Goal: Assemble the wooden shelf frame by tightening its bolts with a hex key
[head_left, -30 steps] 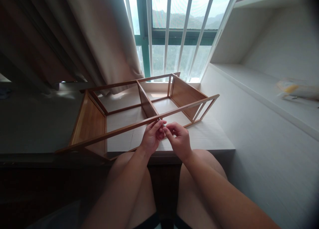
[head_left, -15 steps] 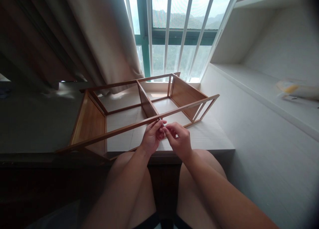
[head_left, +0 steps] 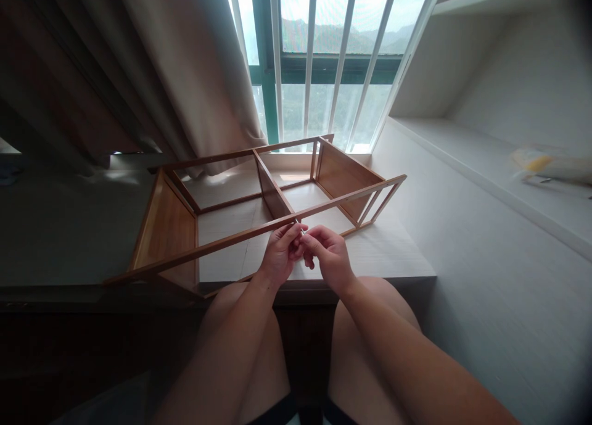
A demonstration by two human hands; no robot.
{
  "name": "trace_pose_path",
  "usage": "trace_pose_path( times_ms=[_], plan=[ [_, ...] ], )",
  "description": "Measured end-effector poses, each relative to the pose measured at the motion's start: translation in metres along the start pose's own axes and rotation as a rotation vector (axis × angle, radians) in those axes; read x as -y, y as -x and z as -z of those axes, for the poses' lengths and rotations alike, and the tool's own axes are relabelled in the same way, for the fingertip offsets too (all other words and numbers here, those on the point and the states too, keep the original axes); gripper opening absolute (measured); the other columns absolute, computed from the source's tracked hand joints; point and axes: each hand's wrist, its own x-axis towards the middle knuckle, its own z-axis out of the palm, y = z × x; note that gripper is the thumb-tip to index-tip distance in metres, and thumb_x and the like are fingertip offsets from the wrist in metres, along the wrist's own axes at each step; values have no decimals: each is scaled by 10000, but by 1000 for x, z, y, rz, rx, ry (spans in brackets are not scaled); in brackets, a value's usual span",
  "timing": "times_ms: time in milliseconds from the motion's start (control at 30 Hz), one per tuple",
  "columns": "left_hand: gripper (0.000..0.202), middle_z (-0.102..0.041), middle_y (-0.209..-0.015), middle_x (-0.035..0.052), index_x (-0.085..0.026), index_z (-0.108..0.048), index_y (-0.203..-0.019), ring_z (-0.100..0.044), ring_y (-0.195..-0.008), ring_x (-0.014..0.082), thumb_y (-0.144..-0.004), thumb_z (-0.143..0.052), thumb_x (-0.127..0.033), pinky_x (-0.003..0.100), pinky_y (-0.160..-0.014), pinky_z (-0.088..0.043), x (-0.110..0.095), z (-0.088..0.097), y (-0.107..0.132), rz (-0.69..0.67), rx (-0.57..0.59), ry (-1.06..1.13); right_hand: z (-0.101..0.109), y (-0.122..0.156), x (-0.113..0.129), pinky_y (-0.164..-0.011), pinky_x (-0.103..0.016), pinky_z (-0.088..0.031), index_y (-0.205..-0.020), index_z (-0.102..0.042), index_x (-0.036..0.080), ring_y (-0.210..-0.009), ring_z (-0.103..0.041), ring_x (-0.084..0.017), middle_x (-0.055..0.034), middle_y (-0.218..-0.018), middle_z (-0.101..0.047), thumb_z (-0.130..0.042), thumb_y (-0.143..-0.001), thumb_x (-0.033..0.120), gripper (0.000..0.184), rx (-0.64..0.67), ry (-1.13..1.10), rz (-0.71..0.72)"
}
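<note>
A wooden shelf frame (head_left: 231,234) with brown panels lies on its side across the pale ledge. At the near rail, by the end of the middle panel (head_left: 272,190), a thin metal rod (head_left: 302,231) slants out toward me. My left hand (head_left: 279,253) is closed just under the rail, thumb and fingers pinching around the rod. The right hand (head_left: 330,257) pinches its near end between thumb and forefinger, the other fingers curled below. Fingers cover most of the rod, so its exact kind does not show.
My knees are against the front of the pale ledge (head_left: 388,255). Behind the frame are a barred window (head_left: 340,61) and a long curtain (head_left: 185,61). On the right, a white side shelf (head_left: 467,147) carries a blurred yellow-and-white item (head_left: 539,164).
My right hand has shifted slightly left, its lower fingers now hanging further down. The left hand and the shelf frame stay nearly in place.
</note>
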Motion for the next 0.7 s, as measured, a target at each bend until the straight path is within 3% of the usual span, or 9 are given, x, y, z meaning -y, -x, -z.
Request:
trace_pose_path(
  times_ms=[167, 333, 700],
  plan=[
    [306, -315, -470, -98, -134, -659, -841, -341, -370, 25, -693, -720, -395, 190, -367, -359, -1, 0, 0, -3, -12, -13, 0, 0, -1, -449, -198, -393, -787, -540, 164, -494, -499, -71, 0, -640, -623, -591, -831, 439, 283, -4, 28, 11],
    [285, -316, -461, -91, -127, -677, -806, -311, -385, 0, -678, -739, -374, 154, -387, -266, -1, 2, 1, 3, -43, -29, 0, 3, 0, -471, -188, -398, -800, -546, 168, -521, -497, -68, 13, -623, -594, -597, -828, 437, 275, -10, 115, 52],
    [267, -335, -501, -81, -136, -685, -852, -310, -418, -6, -714, -712, -364, 162, -428, -240, 0, 3, 0, 12, -22, -5, 3, 4, -5, -538, -218, -440, -871, -587, 178, -580, -543, -87, -8, -722, -637, -576, -850, 406, 230, -84, 265, 129]
  ],
)
